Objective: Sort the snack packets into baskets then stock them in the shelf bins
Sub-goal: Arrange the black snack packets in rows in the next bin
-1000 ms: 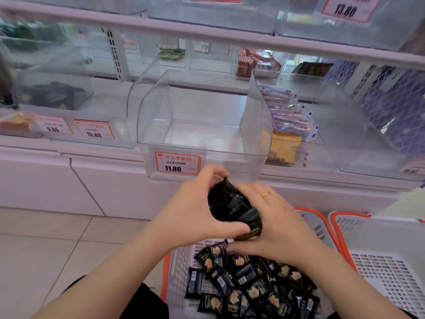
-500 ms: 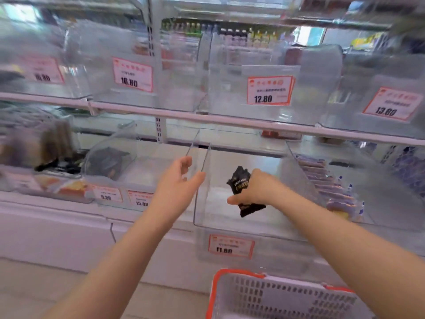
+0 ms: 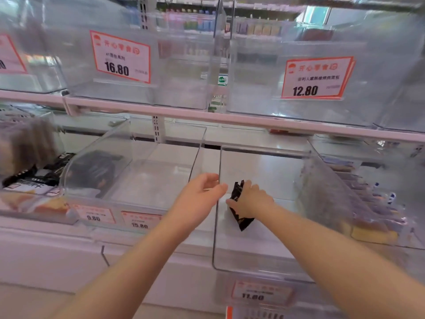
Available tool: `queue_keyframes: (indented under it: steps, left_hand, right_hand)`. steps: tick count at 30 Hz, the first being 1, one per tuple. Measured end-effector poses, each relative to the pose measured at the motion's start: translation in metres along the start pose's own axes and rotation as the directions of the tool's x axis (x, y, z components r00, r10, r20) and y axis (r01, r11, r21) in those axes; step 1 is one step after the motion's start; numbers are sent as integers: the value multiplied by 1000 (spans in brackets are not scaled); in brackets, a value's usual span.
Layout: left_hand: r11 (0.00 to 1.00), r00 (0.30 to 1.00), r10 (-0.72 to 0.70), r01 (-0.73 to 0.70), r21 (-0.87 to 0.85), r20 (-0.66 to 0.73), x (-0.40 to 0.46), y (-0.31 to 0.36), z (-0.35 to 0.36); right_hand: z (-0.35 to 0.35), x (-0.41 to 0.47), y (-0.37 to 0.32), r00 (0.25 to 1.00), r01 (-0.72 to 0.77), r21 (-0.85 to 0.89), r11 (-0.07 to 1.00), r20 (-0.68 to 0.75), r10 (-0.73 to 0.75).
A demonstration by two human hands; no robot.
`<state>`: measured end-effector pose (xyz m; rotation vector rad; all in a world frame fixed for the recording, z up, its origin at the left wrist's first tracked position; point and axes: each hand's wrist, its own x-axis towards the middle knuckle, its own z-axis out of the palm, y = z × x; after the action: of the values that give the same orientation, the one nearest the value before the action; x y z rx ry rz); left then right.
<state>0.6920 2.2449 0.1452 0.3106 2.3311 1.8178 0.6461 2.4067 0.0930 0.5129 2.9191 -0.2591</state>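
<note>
Inside the clear bin [image 3: 259,256] on the lower shelf [image 3: 147,240], the one with the 11.80 price tag [image 3: 261,293] on its near front, the right hand [image 3: 251,200] holds a black snack packet [image 3: 239,209]. Its grip is closed around the packet: fingers curl over the far side and the thumb presses the left edge, so the packet sticks out above the knuckles and hangs below the palm, tilted with its lower corner pointing down and near. Whether that corner touches the bin floor cannot be told.

Just left of it, the left hand [image 3: 200,199] reaches toward the bin's left wall, its grip wide and loose, holding nothing, the fingertips at the top edge of the wall; contact is unclear. Both forearms stretch in from the near edge.

Left of this bin stands another clear bin [image 3: 138,180] tagged 15.80, with dark packets [image 3: 92,171] piled in its far left corner. To the right, a third bin holds purple-wrapped packets [image 3: 368,196] in a row and a yellow item [image 3: 372,233] near its front. On the upper shelf, bins carry tags reading 16.80 [image 3: 120,57] and 12.80 [image 3: 316,78]. An orange basket rim [image 3: 229,313] shows at the bottom edge.
</note>
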Motion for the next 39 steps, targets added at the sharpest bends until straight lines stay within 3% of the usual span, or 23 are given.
queue_keyframes:
  steps: [3,7,11,15,20,23,26,31,33,35,37,39]
  left_hand:
    - [998,999,32,-32,-47,-1,0,-4,1]
    - [997,999,44,-45,-60,-22,1,-9,4]
    - [994,998,64,-66,-84,-24,0,-13,4]
    - [993,997,62,-65,-95,-38,-1,-13,6]
    - [995,995,88,-90,-44,-39,-5,-11,6]
    - [995,995,96,-97,-38,-23,-7,-11,6]
    - [993,993,93,-98,-65,-67,-9,-12,6]
    - [974,956,224,-228,5,-191,-18,1,5]
    - [913,901,393,-358,196,-184,-28,11,1]
    - [744,809,583,-493,452,-78,-41,25,-2]
    - [607,756,653,-557,568,44,-57,40,-1]
    - [538,733,664,-605,587,147,-78,54,6]
  right_hand:
    - [-10,2,-5,992,9,170,985,124,-31]
    - [-29,-10,9,911,150,426,892,290,-292]
    - [-22,-20,22,845,380,253,890,296,-445]
    - [-6,-19,19,895,426,85,901,102,-434]
    - [1,-3,7,968,249,272,930,-53,-243]
    - [2,2,-5,993,115,336,935,-27,-112]
    - [7,-2,-15,999,25,244,969,-27,-19]
    - [-7,-11,-16,995,93,2,996,36,-93]
    - [-20,-24,-13,988,141,13,990,65,-141]
    - [-37,-42,-7,963,255,75,964,70,-261]
    - [-57,-72,7,934,341,207,917,40,-356]
    - [-74,-110,32,906,393,377,839,-1,-424]
